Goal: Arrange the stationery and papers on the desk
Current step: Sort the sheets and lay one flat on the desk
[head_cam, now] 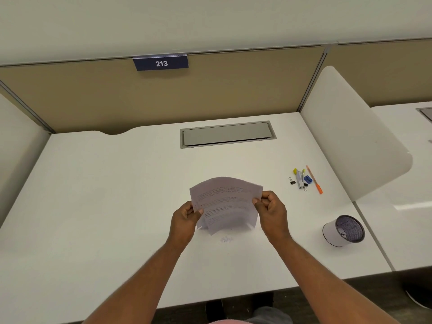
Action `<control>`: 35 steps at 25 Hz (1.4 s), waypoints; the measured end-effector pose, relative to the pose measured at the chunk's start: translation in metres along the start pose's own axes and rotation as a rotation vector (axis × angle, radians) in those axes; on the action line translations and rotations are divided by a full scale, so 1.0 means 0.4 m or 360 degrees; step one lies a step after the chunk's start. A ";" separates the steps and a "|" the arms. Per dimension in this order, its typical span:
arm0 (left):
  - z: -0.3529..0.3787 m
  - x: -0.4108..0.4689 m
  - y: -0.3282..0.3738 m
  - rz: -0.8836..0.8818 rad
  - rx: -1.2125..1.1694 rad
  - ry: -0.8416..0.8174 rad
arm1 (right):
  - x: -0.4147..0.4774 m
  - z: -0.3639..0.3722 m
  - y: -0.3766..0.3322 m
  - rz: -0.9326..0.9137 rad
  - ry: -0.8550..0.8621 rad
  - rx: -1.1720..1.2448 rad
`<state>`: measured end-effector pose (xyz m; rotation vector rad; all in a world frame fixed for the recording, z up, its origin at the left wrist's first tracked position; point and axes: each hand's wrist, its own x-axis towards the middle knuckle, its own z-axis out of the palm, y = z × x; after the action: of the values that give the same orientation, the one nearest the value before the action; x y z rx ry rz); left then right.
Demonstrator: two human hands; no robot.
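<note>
Both hands pinch a thin sheaf of printed papers at mid-height: my left hand has its thumb on the printed face at the left edge, my right hand nips the right edge between thumb and forefinger. I hold the sheets upright over the middle of the white desk, lower edge at or just above the surface; I cannot tell which. Light and limp, they bow across their width, and the bottom corners sit uneven, so I judge they will slip out of line unless gripped at both side edges. Long axis runs up and down, text facing me, top edge toward the partition. Well to the right lie an orange pen, a stapler and binder clips, with a mesh pen cup tipped on its side nearer me.
</note>
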<state>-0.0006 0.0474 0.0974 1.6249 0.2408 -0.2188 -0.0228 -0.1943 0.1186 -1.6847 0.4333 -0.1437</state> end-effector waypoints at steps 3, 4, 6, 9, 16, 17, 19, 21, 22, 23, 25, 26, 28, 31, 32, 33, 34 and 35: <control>0.009 0.002 -0.005 0.0028 0.0038 0.0046 | -0.003 0.003 0.004 -0.0017 -0.0014 -0.0032; 0.011 0.004 -0.002 0.0038 0.0042 0.0063 | -0.001 0.003 0.000 -0.0028 -0.0007 -0.0037; 0.012 0.009 0.006 0.0066 0.0056 0.0068 | 0.004 0.001 -0.006 -0.0062 -0.0001 -0.0041; 0.011 0.014 0.003 0.0033 0.0155 0.0048 | 0.008 0.001 0.004 -0.0073 -0.0054 -0.0047; 0.027 0.036 -0.037 -0.0025 0.0474 0.0013 | 0.031 0.013 0.063 0.0093 -0.0189 -0.0430; 0.032 0.038 -0.040 -0.0022 0.0509 -0.0001 | 0.033 0.017 0.070 0.0099 -0.0224 -0.0511; 0.043 0.042 -0.040 -0.0004 0.0592 -0.0032 | 0.036 0.025 0.074 0.0049 -0.0264 -0.0636; 0.053 0.048 -0.036 0.0022 0.0640 -0.0053 | 0.043 0.034 0.065 -0.0019 -0.0278 -0.0697; 0.055 0.051 -0.030 0.0034 0.0633 -0.0055 | 0.047 0.038 0.056 -0.0047 -0.0274 -0.0713; 0.056 0.055 -0.025 0.0047 0.0615 -0.0045 | 0.053 0.043 0.048 -0.0074 -0.0262 -0.0719; 0.051 0.060 -0.004 0.0081 0.0553 0.0001 | 0.065 0.055 0.024 -0.0128 -0.0225 -0.0709; 0.046 0.062 0.010 0.0096 0.0504 0.0031 | 0.070 0.062 0.011 -0.0154 -0.0211 -0.0685; 0.034 0.060 0.039 0.0129 0.0382 0.0074 | 0.077 0.081 -0.012 -0.0206 -0.0193 -0.0616; 0.019 0.050 0.056 0.0121 0.0246 0.0127 | 0.072 0.109 -0.027 -0.0247 -0.0189 -0.0544; 0.015 0.044 0.056 0.0107 0.0211 0.0145 | 0.066 0.113 -0.024 -0.0257 -0.0177 -0.0527; 0.010 0.037 0.049 0.0092 0.0190 0.0158 | 0.060 0.113 -0.015 -0.0262 -0.0154 -0.0517; 0.008 0.029 0.040 0.0084 0.0176 0.0149 | 0.051 0.108 -0.005 -0.0261 -0.0117 -0.0512; 0.008 0.022 0.026 0.0083 0.0183 0.0126 | 0.043 0.100 0.008 -0.0252 -0.0073 -0.0514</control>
<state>0.0107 0.0439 0.1047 1.7539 0.2498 -0.1308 0.0061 -0.1638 0.1063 -2.0370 0.2989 -0.1569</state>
